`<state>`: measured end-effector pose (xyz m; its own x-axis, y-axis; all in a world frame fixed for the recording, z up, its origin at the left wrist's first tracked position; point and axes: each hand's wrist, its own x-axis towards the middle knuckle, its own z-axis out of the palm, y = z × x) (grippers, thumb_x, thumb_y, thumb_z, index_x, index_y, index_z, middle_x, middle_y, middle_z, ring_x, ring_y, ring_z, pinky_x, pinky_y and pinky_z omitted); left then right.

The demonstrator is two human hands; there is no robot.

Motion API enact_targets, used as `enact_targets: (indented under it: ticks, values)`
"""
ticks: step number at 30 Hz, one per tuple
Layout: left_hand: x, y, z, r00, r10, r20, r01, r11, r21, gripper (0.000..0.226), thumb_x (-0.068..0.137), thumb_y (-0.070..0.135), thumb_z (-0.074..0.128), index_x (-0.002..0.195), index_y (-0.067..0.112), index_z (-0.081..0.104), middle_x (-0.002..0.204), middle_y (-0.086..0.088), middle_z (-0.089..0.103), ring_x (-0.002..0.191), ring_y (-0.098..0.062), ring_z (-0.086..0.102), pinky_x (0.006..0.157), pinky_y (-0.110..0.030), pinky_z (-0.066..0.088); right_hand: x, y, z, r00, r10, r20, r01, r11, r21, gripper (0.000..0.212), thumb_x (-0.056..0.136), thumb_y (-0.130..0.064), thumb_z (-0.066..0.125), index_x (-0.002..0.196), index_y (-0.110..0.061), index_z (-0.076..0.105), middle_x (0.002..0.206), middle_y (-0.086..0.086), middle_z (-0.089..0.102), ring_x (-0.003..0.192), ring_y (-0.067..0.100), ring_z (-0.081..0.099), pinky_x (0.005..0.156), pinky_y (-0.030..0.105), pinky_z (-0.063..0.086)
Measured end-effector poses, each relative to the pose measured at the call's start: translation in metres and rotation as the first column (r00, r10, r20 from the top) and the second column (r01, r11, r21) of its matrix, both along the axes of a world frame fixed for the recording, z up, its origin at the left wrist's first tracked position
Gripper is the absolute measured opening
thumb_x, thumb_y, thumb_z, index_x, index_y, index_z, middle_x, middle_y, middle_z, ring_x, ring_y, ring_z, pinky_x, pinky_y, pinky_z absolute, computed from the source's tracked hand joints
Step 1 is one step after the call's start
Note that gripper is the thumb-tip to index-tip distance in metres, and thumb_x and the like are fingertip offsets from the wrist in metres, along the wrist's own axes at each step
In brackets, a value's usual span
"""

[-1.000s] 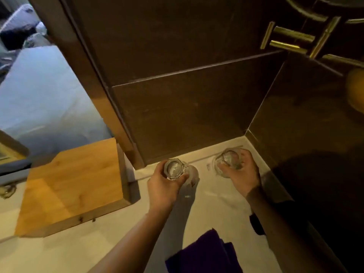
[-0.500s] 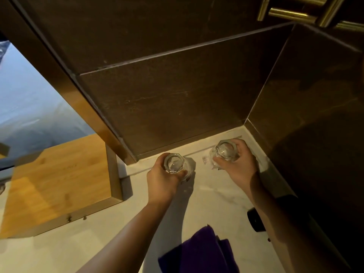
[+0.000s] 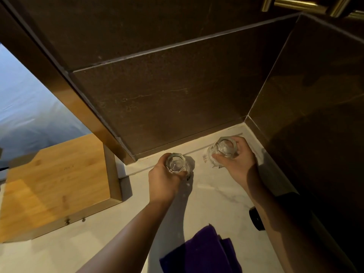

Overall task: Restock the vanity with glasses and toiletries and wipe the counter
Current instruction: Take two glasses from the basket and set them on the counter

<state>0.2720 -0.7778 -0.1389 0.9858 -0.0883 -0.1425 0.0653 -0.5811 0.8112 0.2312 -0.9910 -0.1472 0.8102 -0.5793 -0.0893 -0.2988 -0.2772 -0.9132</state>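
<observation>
Clear faceted glass fills both hands at the far end of a pale, marble-veined counter (image 3: 212, 196). The left hand (image 3: 162, 185) is closed around the left glass (image 3: 175, 163), fingers wrapped on its side and thumb across the near face, with the eight-sided rim facing up toward the camera. The right hand (image 3: 239, 164) is clamped on the right glass (image 3: 223, 149) in much the same way, fingers curled over its right side; this glass sits farther back, close to the corner where the dark brown back wall (image 3: 167, 99) meets the dark side wall (image 3: 315, 95) on the right. Whether either glass rests on the counter or is held just above it cannot be told, though both are low over the surface. The two glasses are apart, with a strip of bare counter between them. To the left, a wooden tray (image 3: 57, 180) with a raised rim lies on the counter, its far right corner near the edge of the back wall. At the near edge of the view, between the two forearms, lies a folded purple cloth (image 3: 204, 253). A small black round object (image 3: 256, 218) shows beside the right forearm, partly hidden. Brass-coloured bars (image 3: 295, 4) cross the far upper right.
</observation>
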Motion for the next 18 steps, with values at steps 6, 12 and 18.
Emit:
enact_targets:
  ticks: [6,12,18]
  values:
    - [-0.001,0.001,0.004,1.0,-0.028,-0.009,0.028,0.999,0.024,0.062,0.079,0.028,0.084,0.134,0.024,0.056,0.126,0.003,0.067,0.114,-0.019,0.063,0.099,-0.029,0.05,0.01,0.008,-0.006,0.997,0.013,-0.071,-0.02,0.995,-0.095,0.066,0.073,-0.039,0.089,0.129,-0.034,0.054,0.118,-0.016,0.06,0.11,0.014,0.059,0.093,0.034,0.056]
    - [-0.001,0.001,0.005,0.999,-0.023,-0.034,0.023,1.0,0.007,0.066,0.079,0.028,0.084,0.137,0.024,0.053,0.131,0.002,0.065,0.118,-0.021,0.062,0.103,-0.037,0.052,0.014,0.007,-0.012,0.994,-0.022,-0.104,0.012,0.995,-0.1,0.068,0.071,-0.037,0.091,0.129,-0.033,0.054,0.119,-0.014,0.06,0.111,0.017,0.059,0.092,0.037,0.058]
    - [-0.003,0.003,0.002,0.998,-0.021,-0.054,0.021,1.0,-0.011,0.07,0.078,0.027,0.085,0.139,0.026,0.051,0.132,0.005,0.063,0.119,-0.018,0.06,0.101,-0.03,0.049,0.015,0.006,-0.019,0.99,-0.031,-0.136,0.016,0.994,-0.11,0.071,0.071,-0.041,0.09,0.132,-0.03,0.054,0.128,-0.005,0.064,0.114,0.022,0.062,0.095,0.045,0.059]
